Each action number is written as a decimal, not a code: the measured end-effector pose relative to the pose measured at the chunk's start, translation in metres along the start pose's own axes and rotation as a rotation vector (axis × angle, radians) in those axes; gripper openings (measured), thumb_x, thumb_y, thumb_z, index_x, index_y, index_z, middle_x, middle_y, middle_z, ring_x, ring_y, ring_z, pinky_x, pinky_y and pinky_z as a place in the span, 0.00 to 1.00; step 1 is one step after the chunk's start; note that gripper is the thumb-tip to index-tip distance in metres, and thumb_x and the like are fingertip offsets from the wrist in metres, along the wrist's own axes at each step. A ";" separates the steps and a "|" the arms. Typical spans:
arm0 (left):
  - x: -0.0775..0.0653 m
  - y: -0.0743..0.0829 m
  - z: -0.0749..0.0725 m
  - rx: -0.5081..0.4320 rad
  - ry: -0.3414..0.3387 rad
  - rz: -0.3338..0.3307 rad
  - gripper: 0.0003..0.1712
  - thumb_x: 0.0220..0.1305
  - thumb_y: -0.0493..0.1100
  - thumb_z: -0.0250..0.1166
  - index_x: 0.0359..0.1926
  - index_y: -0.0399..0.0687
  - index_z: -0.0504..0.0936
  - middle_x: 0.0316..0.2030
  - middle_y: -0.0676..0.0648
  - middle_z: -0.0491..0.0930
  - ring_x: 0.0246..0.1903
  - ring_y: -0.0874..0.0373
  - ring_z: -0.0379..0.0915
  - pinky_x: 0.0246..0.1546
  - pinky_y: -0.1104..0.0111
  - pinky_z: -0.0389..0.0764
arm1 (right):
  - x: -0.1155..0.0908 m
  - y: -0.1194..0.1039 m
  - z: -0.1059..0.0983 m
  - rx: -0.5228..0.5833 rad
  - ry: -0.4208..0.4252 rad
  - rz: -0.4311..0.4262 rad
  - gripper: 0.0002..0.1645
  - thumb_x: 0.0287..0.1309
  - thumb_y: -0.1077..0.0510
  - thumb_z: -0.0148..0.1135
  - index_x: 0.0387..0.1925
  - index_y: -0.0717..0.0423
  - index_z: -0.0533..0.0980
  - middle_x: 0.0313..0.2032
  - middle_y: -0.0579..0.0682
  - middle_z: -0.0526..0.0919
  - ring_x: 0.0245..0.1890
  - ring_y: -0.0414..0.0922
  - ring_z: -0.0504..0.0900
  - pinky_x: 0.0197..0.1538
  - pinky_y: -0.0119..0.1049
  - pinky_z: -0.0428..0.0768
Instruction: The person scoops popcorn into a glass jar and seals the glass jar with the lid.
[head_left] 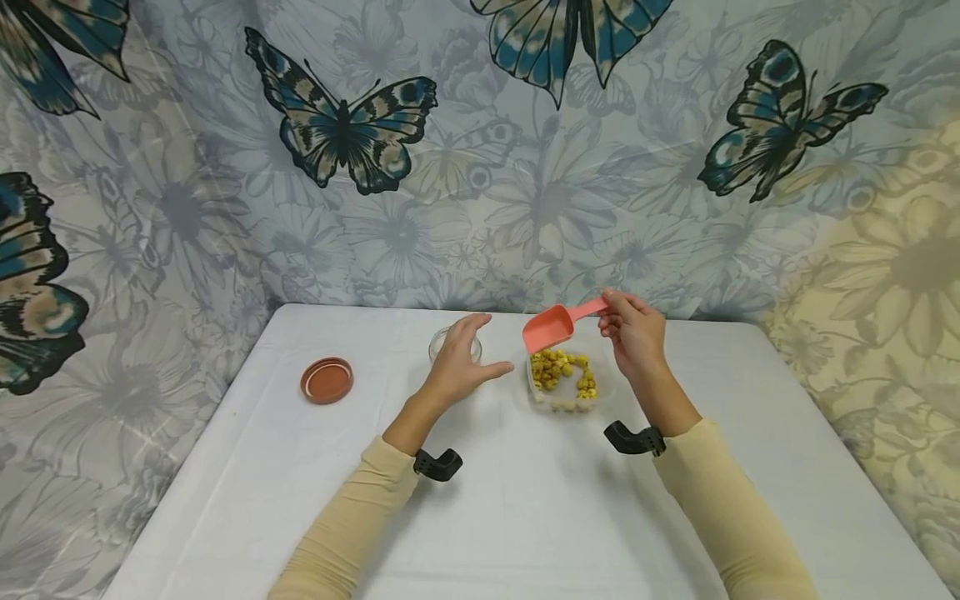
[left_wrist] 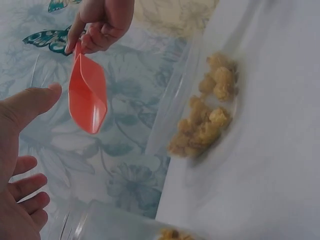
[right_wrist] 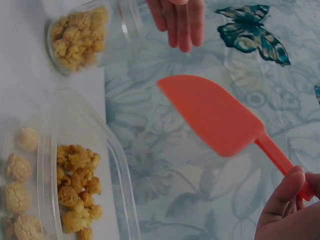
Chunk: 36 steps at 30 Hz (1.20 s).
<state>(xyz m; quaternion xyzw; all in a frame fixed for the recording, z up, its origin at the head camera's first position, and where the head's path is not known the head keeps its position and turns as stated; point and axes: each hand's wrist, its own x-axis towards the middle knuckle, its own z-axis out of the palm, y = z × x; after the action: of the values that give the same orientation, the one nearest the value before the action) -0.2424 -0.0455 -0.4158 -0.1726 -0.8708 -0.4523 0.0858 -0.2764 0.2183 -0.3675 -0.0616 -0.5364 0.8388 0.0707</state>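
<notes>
My right hand (head_left: 637,337) pinches the handle of a coral-red scoop (head_left: 550,328), held in the air over the back of a clear plastic box (right_wrist: 129,187). Nothing shows inside the scoop in the left wrist view. Yellow caramel popcorn (head_left: 550,368) lies in the box, leaving part of its bottom bare. My left hand (head_left: 453,371), fingers and thumb spread apart, is beside an uncapped glass jar (left_wrist: 112,225) and partly covers it in the head view. More popcorn (right_wrist: 77,40) fills the lower part of the jar. Whether the left hand touches the glass cannot be told.
A reddish-brown round lid (head_left: 327,381) lies on the white-covered table (head_left: 510,517), left of the jar. Behind the table hangs a butterfly-patterned cloth (head_left: 450,233). Black wrist straps (head_left: 438,465) sit over both beige sleeves.
</notes>
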 end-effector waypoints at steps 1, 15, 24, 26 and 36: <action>0.000 0.001 0.002 -0.001 0.000 0.012 0.47 0.51 0.51 0.75 0.69 0.43 0.65 0.68 0.41 0.64 0.70 0.45 0.57 0.68 0.48 0.66 | 0.000 0.000 0.000 -0.007 0.010 0.000 0.05 0.60 0.58 0.66 0.34 0.56 0.82 0.18 0.47 0.83 0.14 0.38 0.76 0.18 0.24 0.76; -0.002 0.006 0.022 -0.054 -0.023 0.057 0.45 0.54 0.52 0.74 0.69 0.43 0.65 0.70 0.43 0.62 0.70 0.46 0.58 0.67 0.49 0.68 | -0.001 -0.003 -0.020 -0.006 0.079 0.000 0.03 0.60 0.60 0.66 0.32 0.55 0.82 0.17 0.47 0.81 0.13 0.38 0.75 0.17 0.24 0.75; -0.003 0.007 0.035 -0.058 -0.086 0.044 0.46 0.56 0.55 0.72 0.71 0.45 0.63 0.71 0.45 0.61 0.72 0.48 0.55 0.69 0.51 0.66 | 0.003 -0.001 -0.029 -0.014 0.130 -0.042 0.06 0.59 0.62 0.66 0.27 0.58 0.82 0.14 0.48 0.80 0.11 0.38 0.74 0.16 0.24 0.73; -0.003 0.007 0.037 -0.063 -0.096 0.040 0.47 0.56 0.55 0.72 0.71 0.44 0.63 0.71 0.45 0.61 0.72 0.48 0.56 0.69 0.51 0.66 | 0.003 0.000 -0.030 -0.028 0.141 -0.054 0.06 0.58 0.62 0.67 0.26 0.58 0.82 0.14 0.48 0.80 0.11 0.38 0.73 0.15 0.25 0.73; -0.005 0.002 0.054 -0.062 -0.144 -0.022 0.45 0.56 0.55 0.72 0.70 0.48 0.63 0.70 0.45 0.62 0.71 0.49 0.57 0.70 0.54 0.66 | 0.006 -0.003 -0.033 -0.132 0.184 -0.110 0.05 0.58 0.64 0.66 0.27 0.58 0.82 0.14 0.47 0.80 0.10 0.38 0.72 0.14 0.24 0.72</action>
<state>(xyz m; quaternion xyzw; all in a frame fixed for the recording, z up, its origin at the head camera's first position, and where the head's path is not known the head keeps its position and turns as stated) -0.2363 -0.0021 -0.4472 -0.1978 -0.8621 -0.4664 0.0129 -0.2759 0.2498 -0.3790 -0.1132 -0.5842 0.7873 0.1615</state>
